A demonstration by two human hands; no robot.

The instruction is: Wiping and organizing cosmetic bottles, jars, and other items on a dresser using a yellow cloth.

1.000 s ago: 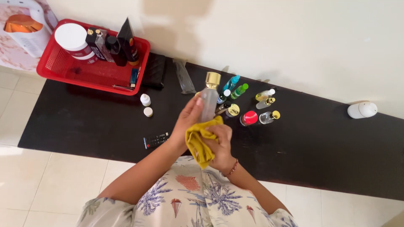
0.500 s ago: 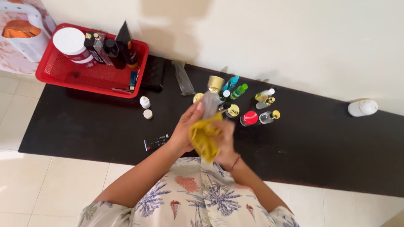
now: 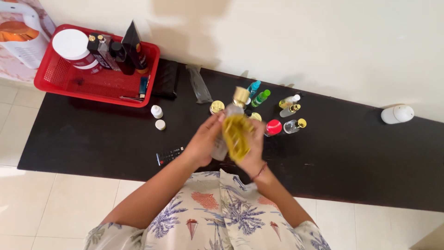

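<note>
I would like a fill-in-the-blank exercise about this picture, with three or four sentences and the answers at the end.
1. The left hand holds a clear bottle with a cap of ____ colour.
2. The right hand presses a ____ cloth against that bottle.
3. The basket at the far left of the black table is ____ in colour.
4. A white jar stands inside the ____.

Missing words: gold; yellow; red; basket
</note>
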